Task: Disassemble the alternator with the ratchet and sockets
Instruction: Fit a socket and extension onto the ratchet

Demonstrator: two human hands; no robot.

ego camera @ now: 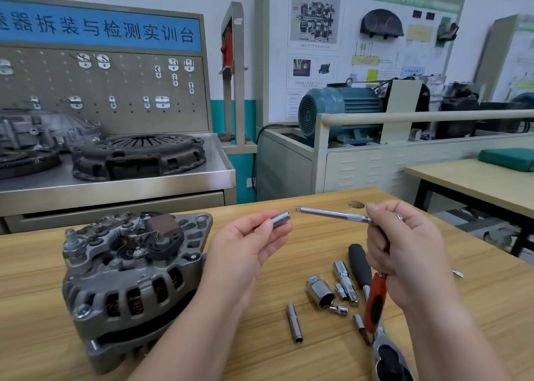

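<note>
The left grip point(245, 244) is pinching a small chrome socket point(281, 218) between thumb and fingers, its open end just short of the tip of an extension bar point(332, 214) that the right grip point(404, 250) is holding in curled fingers. The alternator point(130, 279) is sitting on the counter point(29, 265) left of the left grip. Loose sockets point(319, 291) are lying below both grips, beside the red-handled ratchet point(375, 299) under the right grip.

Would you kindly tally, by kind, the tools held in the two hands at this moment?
socket: 1, in the left hand
extension bar: 1, in the right hand
red-handled ratchet: 1, also in the right hand
Total: 3
</note>
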